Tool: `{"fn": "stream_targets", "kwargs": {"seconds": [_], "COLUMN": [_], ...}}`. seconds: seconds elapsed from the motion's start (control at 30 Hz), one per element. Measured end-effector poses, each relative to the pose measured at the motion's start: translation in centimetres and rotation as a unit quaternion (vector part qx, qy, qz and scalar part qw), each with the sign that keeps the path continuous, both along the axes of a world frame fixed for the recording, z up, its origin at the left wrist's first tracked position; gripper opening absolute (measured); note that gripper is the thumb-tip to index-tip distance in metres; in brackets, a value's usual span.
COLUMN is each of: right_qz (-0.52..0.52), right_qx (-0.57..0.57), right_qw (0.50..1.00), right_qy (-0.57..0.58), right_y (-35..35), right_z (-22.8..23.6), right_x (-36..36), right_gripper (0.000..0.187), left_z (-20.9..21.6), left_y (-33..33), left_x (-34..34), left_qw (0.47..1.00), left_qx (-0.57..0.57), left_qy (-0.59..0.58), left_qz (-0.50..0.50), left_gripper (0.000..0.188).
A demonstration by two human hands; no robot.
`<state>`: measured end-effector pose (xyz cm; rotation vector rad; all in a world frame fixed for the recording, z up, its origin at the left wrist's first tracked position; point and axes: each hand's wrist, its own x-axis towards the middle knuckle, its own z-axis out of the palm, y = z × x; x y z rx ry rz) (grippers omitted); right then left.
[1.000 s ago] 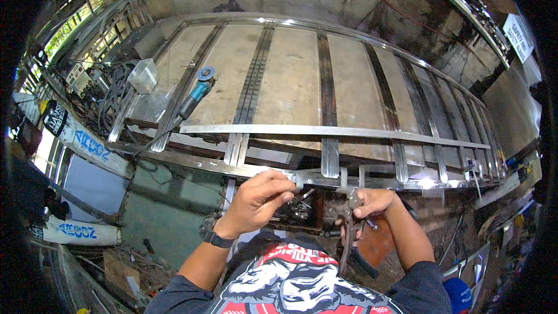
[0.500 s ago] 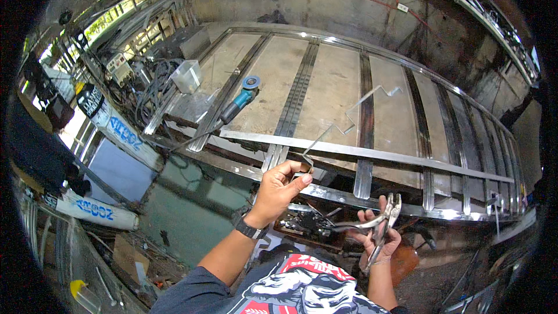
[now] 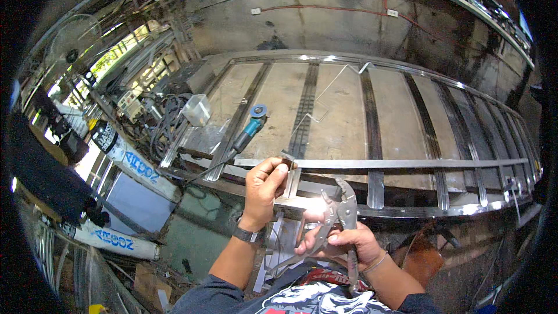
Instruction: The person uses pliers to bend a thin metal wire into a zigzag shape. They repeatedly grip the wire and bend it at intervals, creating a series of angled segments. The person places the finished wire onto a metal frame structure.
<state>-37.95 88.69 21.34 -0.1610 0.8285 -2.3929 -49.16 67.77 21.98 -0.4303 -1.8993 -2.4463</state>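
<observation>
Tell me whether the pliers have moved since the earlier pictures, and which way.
Yes, to the left: in both earlier pictures the pliers were right of the near end of the closest crossbar; now they are left of it.

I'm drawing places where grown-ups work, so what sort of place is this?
It looks like a metalworking workshop, probably. You can see a blue-green grinder, a big frame of metal bars, and locking pliers in the person's right hand.

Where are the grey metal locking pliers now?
In the head view, the pliers are just right of centre in the right hand, below the long flat silver bar.
</observation>
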Motion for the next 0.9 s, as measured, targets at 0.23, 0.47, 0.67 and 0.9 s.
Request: {"fn": "stream_targets", "kwargs": {"seconds": [0.23, 0.47, 0.67, 0.9], "right_qz": [0.019, 0.070, 0.128, 0.087], "right_qx": [0.069, 0.041, -0.017, -0.006], "right_qw": [0.997, 0.995, 0.991, 0.996], "right_qy": [-0.011, -0.050, -0.037, -0.016], "right_y": [-1.5, -2.8, -5.1, -3.0], "right_z": [-0.4, -0.3, 1.1, 2.0], "right_x": [0.1, -1.1, -1.5, -1.4], "right_gripper": [0.068, 0.064, 0.063, 0.032], "left_z": [-5.6, -7.7, -5.4, -3.7], "left_y": [-10.3, -8.8, -0.8, 3.2], "left_x": [0.7, 1.4, 2.0, 3.2], "left_qw": [0.926, 0.950, 0.970, 0.955], "left_qx": [-0.186, -0.022, 0.180, 0.296], "left_qy": [0.128, 0.135, 0.092, 0.028], "left_qz": [0.302, 0.282, 0.138, 0.004], "left_gripper": [0.008, 0.012, 0.024, 0.022]}}
